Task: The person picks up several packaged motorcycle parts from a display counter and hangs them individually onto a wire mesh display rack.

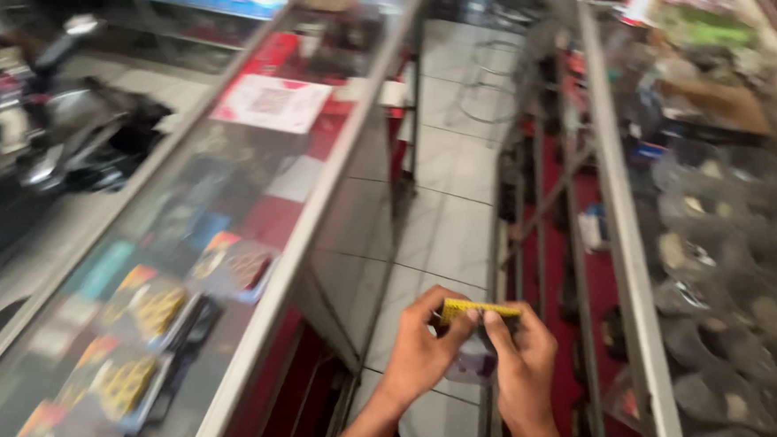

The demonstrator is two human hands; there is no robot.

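Both of my hands meet low in the middle of the head view, over a tiled aisle. My left hand point(421, 349) and my right hand point(523, 363) together grip a small clear plastic packet point(472, 360) with a yellow header card point(479, 310) along its top edge. Each thumb and forefinger pinches one end of the yellow card. The packet's contents are too blurred to make out.
A long glass display counter point(228, 237) with packaged goods on red lining runs along the left. Another glass case point(633, 284) with bagged parts stands on the right. Grey floor tiles point(447, 195) run between them. A motorcycle point(65, 131) is parked at far left.
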